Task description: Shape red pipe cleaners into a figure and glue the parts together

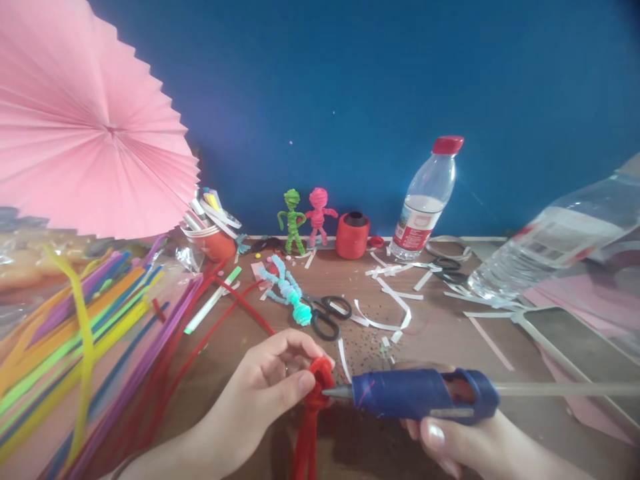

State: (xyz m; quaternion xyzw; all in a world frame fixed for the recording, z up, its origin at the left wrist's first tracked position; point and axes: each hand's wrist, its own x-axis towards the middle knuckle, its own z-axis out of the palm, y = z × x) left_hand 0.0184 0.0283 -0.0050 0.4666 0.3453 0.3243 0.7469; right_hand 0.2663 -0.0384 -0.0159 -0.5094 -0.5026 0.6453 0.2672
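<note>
My left hand (273, 377) is closed, its thumb and fingers pinching a red pipe cleaner (306, 437) bent into a small loop at the top, with strands hanging below. My right hand (460, 440) grips a blue hot glue gun (400, 393). The gun's metal nozzle points left and meets the side of the red loop, and a clear glue stick (565, 389) runs out of its back. Just beyond my left hand, a light-blue pipe cleaner figure (290, 293) lies beside black-handled scissors (327, 317).
Colourful pipe cleaners (95, 333) spread at left below a pink paper fan (100, 127). A red cup (215, 243) holds markers. Green (293, 223) and pink (319, 217) figures stand by a red roll (353, 237). Two water bottles (423, 207), paper strips (395, 317) and a phone (575, 347) lie rightward.
</note>
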